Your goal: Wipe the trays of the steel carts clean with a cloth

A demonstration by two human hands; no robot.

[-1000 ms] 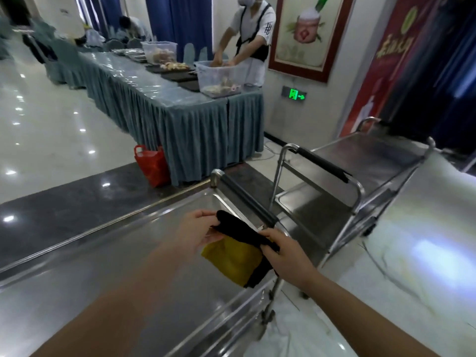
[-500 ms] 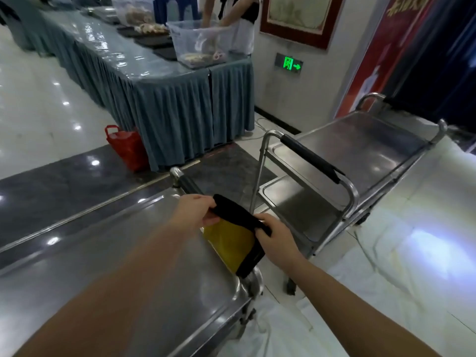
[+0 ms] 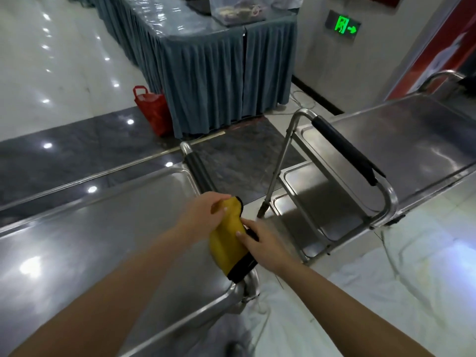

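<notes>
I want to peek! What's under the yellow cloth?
Under the yellow cloth is the steel cart's tray corner. Both hands grip the cloth, hiding the spot beneath.

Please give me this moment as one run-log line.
stage: readying cloth | left hand: holds yellow cloth | right hand: holds cloth | near cart tray: cloth not yet on it

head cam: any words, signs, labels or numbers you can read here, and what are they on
Green lit exit sign on the wall: one glowing character beside an arrow pointing right; the character is too blurred to read with certainty.
Red banner at the right edge: pale marks on it, too blurred and cropped to read.
Yellow cloth, steel carts, red bag: no text visible.
</notes>
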